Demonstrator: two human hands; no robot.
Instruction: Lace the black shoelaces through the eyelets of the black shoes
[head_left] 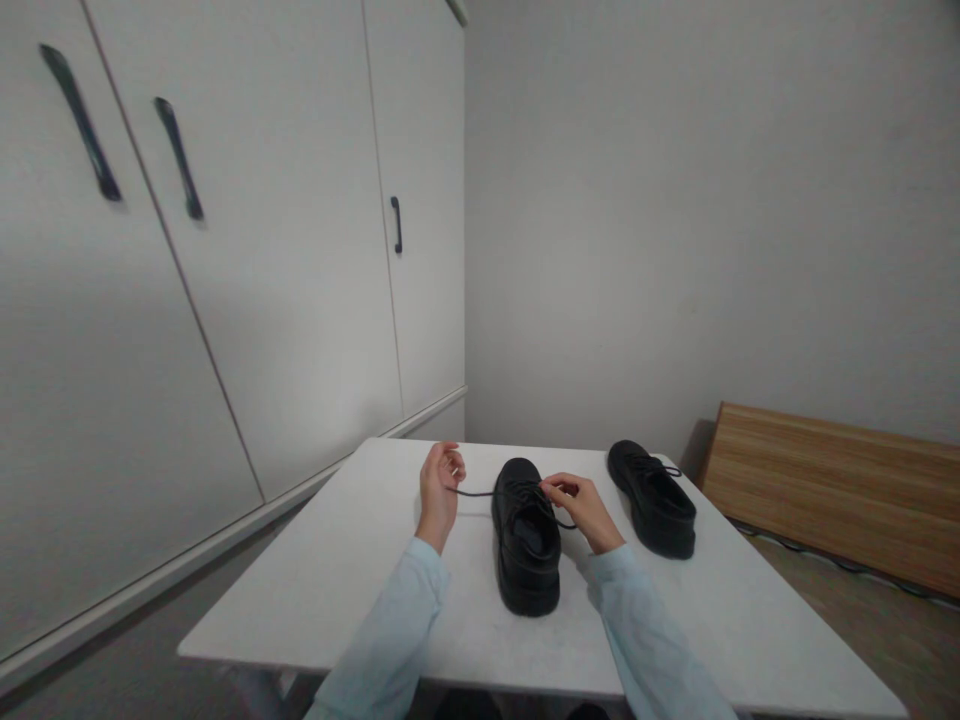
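A black lace-up shoe [527,590] stands on the white table, its toe pointing away from me and its opening facing up. From its left side a dark shoelace [474,494] runs nearly straight to my left hand [437,492], which is raised with curled fingers around the lace. On the shoe's right side, my right hand [586,511] pinches the lacing with thumb and fingertips close to the eyelets. A length of lace shows below that hand. The second black shoe [664,520] rests farther right, with its laces looped on top.
The white table [315,590] extends under both shoes. White cupboard doors [292,250] with dark handles line the left, and a plain wall [675,220] stands behind. A wood-grain panel [832,490] leans at the right, beyond the table edge.
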